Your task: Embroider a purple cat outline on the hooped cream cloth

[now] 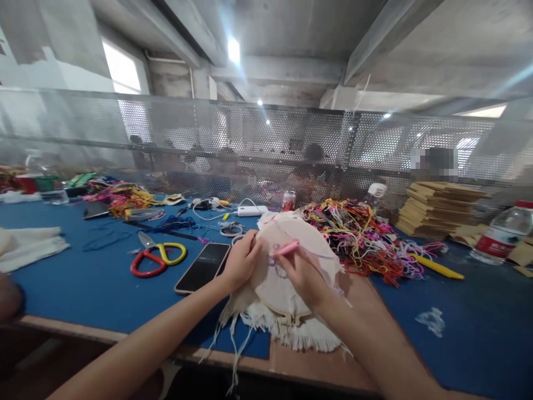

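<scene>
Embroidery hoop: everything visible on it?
The hoop is round, pale and wood-like, with a clamp on its near edge. Off-white cloth stretches across it, bearing purple loops, with fringe hanging below. The left hand holds its left edge; the right hand holds a pink pen-like tool against the cloth.

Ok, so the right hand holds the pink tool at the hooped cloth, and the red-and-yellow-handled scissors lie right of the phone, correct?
Not quite: in the head view, the scissors lie left of the phone. The right hand does hold the pink tool at the hooped cloth.
</scene>
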Demonstrator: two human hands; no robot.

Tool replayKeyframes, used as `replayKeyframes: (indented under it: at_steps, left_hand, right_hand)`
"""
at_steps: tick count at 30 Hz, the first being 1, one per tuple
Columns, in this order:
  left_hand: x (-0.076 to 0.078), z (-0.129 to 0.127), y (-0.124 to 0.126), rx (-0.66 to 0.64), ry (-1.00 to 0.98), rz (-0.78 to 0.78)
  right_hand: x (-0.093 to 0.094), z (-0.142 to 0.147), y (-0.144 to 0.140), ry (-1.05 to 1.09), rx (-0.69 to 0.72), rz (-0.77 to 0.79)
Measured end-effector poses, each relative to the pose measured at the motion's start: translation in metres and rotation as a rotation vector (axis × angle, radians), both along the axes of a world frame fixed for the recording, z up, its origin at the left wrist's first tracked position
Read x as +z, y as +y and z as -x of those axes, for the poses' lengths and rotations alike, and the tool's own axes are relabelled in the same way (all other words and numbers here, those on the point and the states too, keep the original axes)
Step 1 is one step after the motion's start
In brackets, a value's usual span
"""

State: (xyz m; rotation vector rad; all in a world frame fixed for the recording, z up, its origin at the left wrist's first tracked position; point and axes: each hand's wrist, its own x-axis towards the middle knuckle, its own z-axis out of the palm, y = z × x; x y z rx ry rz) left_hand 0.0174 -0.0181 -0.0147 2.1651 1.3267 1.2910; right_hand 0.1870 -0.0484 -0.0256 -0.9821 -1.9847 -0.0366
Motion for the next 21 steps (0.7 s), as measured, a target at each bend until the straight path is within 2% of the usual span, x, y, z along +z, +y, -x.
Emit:
replayKeyframes:
  at_steps: [5,12,16,21]
  left_hand:
    - [-0.0018,0.0006,0.0018,-0.013,-0.002,-0.001]
    - [-0.0022,0.0012,0.0008,-0.009,0.001,-0.004]
    - [-0.0015,0.0008,0.0010,-0.016,0.005,-0.003]
    - [0.0008,0.0000,-0.0013,-0.003,0.014,0.024]
  right_hand:
    - [-0.0005,-0.0056,0.0005,0.230,0.001,0.093]
    - [0.0029,-0.0075,-0.0028,0.376,0.077,0.180]
    - [-0.0003,-0.0086,0.0002,0.325,0.062,0.160]
    - [-0.0031,-0.0084,0.0037,0.164,0.078,0.017]
